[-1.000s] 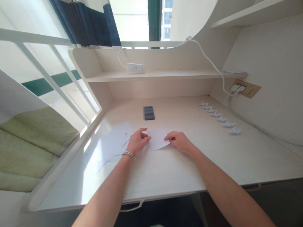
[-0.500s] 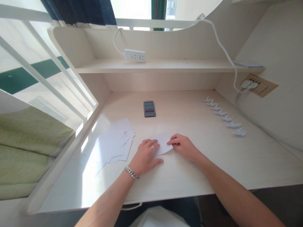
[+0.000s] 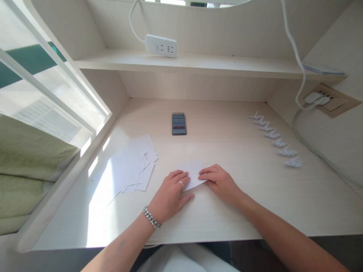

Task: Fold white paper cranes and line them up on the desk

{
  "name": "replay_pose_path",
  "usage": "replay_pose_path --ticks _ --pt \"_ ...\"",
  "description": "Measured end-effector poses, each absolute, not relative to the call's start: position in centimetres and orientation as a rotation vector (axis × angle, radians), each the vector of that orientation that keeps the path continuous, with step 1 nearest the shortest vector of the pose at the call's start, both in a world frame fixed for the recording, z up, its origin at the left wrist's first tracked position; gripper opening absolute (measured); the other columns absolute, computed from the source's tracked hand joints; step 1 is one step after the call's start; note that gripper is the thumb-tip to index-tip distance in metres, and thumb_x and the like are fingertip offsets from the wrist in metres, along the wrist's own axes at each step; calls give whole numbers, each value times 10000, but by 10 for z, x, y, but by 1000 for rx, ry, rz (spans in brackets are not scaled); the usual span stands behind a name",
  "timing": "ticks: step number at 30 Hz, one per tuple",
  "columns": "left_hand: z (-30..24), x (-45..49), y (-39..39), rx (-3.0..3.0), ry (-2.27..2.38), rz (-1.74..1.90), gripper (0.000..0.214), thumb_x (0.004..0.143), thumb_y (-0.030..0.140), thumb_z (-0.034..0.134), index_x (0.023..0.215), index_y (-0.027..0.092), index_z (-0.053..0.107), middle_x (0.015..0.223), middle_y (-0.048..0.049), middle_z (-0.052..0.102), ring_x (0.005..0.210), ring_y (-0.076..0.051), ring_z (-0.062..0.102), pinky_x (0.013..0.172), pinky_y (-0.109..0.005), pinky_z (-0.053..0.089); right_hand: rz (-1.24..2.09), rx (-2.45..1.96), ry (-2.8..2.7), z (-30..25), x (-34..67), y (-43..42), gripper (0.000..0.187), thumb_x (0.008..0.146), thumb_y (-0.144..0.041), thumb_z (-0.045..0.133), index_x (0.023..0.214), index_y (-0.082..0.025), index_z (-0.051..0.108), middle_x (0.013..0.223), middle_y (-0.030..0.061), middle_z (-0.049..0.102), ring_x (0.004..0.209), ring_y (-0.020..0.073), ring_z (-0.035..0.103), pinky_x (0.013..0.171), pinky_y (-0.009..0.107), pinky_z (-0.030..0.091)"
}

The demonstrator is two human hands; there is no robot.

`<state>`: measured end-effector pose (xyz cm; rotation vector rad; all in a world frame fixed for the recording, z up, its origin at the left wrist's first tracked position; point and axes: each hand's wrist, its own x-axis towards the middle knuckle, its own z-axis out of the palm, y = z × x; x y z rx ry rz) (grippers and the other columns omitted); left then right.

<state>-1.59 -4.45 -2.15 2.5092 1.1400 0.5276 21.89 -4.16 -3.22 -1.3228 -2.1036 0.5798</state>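
A white sheet of paper (image 3: 193,174) lies on the desk between my two hands, its near edge running slantwise. My left hand (image 3: 172,192), with a ring and a chain bracelet, rests its fingers flat on the left part of the sheet, thumb spread away on the desk. At the right edge, my right hand (image 3: 220,183) is closed on the paper with fingers on top; its thumb is mostly hidden. A loose pile of white paper sheets (image 3: 129,162) lies left of my left hand, partly in bright sunlight.
Several folded paper cranes (image 3: 279,142) stand in a slanting row at the right. A phone (image 3: 179,124) with a blurred screen lies behind the sheet. A power strip (image 3: 161,45) sits on the shelf (image 3: 198,62). White plugs (image 3: 317,99) with cables fill the right wall socket.
My view has tilted downward and moved closer. My right fingers now reach farther along the paper's right edge. My left hand stays on the sheet.
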Motion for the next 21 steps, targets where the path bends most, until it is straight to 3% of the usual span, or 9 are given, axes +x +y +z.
replay_pose_path --ticks 4,9,16,21 --pt "-27 -17 -53 2451 1160 670 258 922 245 542 1119 129 661 1240 -131 663 1273 -256 505 1050 -448 467 678 -1381 -2012 -29 213 -44 233 845 -88 609 931 -256 745 972 3 751 945 198 617 875 357 508" --pt "-24 -18 -54 2282 1263 757 190 937 258 524 932 201 705 1081 -70 724 1019 -216 605 900 -407 532 798 -1473 -1930 -23 205 -51 144 846 -161 622 883 -253 727 963 3 741 941 199 616 867 348 479" --pt "-4 -9 -37 1882 1616 537 266 952 409 443 928 205 612 707 -18 659 665 -186 619 620 -307 453 858 -1797 -1792 -6 194 -41 165 884 -345 558 868 -248 690 760 -3 681 709 181 603 668 305 427" --pt "-3 2 -28 1773 1776 484 260 942 418 452 1058 211 558 752 -20 698 733 -213 671 606 -296 399 819 -1927 -1748 -2 190 -32 172 863 -397 568 811 -251 641 747 -14 689 677 179 602 610 290 381"
